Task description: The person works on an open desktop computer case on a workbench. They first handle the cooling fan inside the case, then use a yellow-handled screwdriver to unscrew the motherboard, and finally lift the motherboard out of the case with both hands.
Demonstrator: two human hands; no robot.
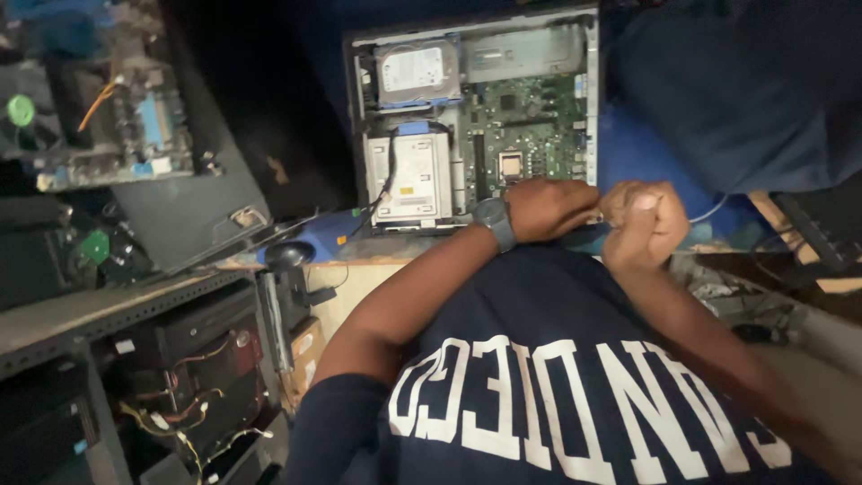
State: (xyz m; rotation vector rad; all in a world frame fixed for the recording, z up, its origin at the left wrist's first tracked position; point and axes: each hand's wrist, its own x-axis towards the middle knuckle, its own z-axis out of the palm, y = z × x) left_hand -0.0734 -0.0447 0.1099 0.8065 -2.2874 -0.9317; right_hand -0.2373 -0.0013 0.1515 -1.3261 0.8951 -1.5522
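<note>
Seen from the head camera looking down: one open computer case (588, 99) lies flat on a blue-covered work surface (628, 148), its side panel off. Inside are one green motherboard (530, 121), one silver hard drive (417, 72) at the upper left, and one grey metal power supply box (409, 180) below it. A second bare circuit board (117, 126) sits on a shelf at far left, well apart. Two hands meet at the case's near edge, close against the person's dark blue shirt (557, 377), leaving little room between body and case; open blue surface lies to the right. The left hand (548, 208), with one dark wristwatch (496, 220), curls closed at the case's bottom rim. The right hand (642, 220) is a tight fist just beside it; a thin pale cable (714, 208) runs off from it, though whether it grips the cable cannot be told.
</note>
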